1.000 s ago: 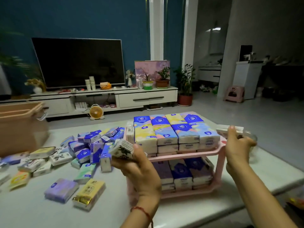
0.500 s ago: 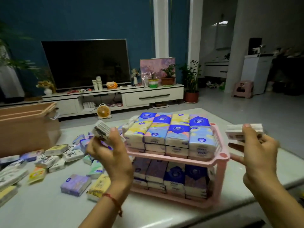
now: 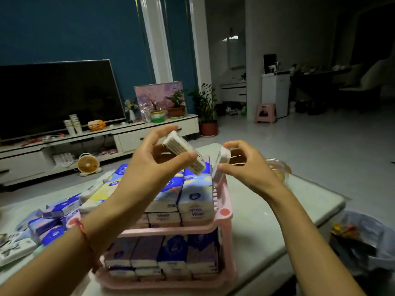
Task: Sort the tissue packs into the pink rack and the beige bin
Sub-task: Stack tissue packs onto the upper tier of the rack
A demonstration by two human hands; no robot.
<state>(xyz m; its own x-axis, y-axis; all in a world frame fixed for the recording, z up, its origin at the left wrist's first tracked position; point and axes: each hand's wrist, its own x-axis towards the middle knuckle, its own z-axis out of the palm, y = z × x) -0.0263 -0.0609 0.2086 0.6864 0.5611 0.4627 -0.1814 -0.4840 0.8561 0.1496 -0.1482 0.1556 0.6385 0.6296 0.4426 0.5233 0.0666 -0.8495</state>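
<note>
At the left of the white table, a heap of loose tissue packs. Further right, above the pink rack, the left hand, thumb and fingers clamped on a white pack tilted down to the right. Just beside it, a second white pack, nearly upright, pinched between thumb and curled fingers of the right hand. Below, both rack tiers filled with rows of blue, yellow and purple packs.

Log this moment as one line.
left hand grips white pack | right hand pinches second pack | both over stocked pink rack
</note>
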